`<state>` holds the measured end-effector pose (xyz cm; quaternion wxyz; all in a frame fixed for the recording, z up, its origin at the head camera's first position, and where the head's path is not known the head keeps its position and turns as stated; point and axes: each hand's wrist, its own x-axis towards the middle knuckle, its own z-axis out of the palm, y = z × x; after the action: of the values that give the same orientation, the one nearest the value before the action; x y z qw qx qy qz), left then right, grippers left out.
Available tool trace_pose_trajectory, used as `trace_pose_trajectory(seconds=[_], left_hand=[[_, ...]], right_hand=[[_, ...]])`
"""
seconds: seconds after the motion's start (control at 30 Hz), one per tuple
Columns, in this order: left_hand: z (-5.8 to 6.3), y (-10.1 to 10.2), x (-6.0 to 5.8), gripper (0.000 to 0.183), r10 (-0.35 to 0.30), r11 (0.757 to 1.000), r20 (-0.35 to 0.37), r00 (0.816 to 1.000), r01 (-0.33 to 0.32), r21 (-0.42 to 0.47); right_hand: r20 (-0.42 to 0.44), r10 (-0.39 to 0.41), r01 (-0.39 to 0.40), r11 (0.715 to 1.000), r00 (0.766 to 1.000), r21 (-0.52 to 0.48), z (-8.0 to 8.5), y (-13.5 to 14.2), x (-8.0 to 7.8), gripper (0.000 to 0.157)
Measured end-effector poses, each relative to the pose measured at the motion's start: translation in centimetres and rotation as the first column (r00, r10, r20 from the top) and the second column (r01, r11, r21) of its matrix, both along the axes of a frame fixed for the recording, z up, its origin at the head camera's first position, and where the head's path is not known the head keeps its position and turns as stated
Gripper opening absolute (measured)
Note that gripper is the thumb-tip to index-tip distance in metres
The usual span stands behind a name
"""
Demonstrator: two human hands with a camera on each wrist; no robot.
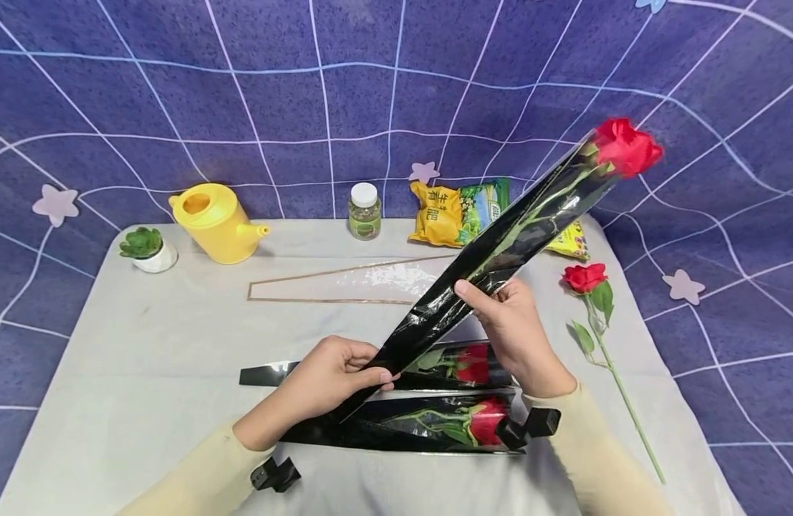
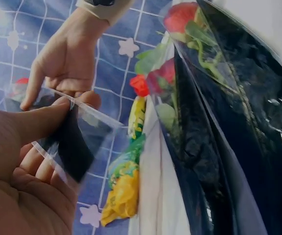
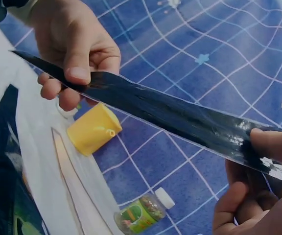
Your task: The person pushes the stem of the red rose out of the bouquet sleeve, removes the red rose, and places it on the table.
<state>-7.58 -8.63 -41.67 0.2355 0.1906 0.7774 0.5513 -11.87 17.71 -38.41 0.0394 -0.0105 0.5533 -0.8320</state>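
Note:
A single red rose (image 1: 628, 148) in a black and clear flower sleeve (image 1: 428, 312) is held aslant above the table, bloom up to the right. My left hand (image 1: 325, 376) pinches the sleeve's narrow lower end between thumb and fingers. Higher up, my right hand (image 1: 521, 337) grips the sleeve, its thumb on the front. In the right wrist view the black sleeve (image 3: 170, 110) stretches between both hands. Beneath lie two more sleeved roses, an upper one (image 1: 472, 364) and a nearer one (image 1: 486, 423), partly hidden by my hands and the held sleeve.
A flat clear sleeve with a brown border (image 1: 332, 287) lies behind. An unwrapped rose (image 1: 586, 278) lies at the right. Along the back stand a potted succulent (image 1: 156, 256), yellow watering can (image 1: 218, 226), lidded jar (image 1: 364, 215) and bags, including a yellow one (image 1: 435, 215).

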Motion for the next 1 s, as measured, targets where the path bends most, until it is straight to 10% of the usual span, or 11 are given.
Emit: trace_pose_trajectory(seconds=[0.37,0.57,1.0], left_hand=[[0.0,-0.6,-0.4,0.05,0.02,1.0,0.017,1.0,-0.019,-0.021],[0.7,0.8,-0.6,0.025,-0.053,0.99,0.046,0.998,0.047,0.132],[0.5,1.1,-0.1,0.02,0.027,0.997,-0.038,0.999,-0.024,0.079]], right_hand=[[-0.129,-0.073,0.087,0.991,0.989,0.103,-0.8,-0.5,0.5,0.02],[-0.113,0.0,0.031,0.962,0.994,0.27,-0.8,-1.3,0.9,0.021],[-0.199,-0.155,0.181,0.977,0.968,0.116,0.1,-1.2,-0.1,0.012]])
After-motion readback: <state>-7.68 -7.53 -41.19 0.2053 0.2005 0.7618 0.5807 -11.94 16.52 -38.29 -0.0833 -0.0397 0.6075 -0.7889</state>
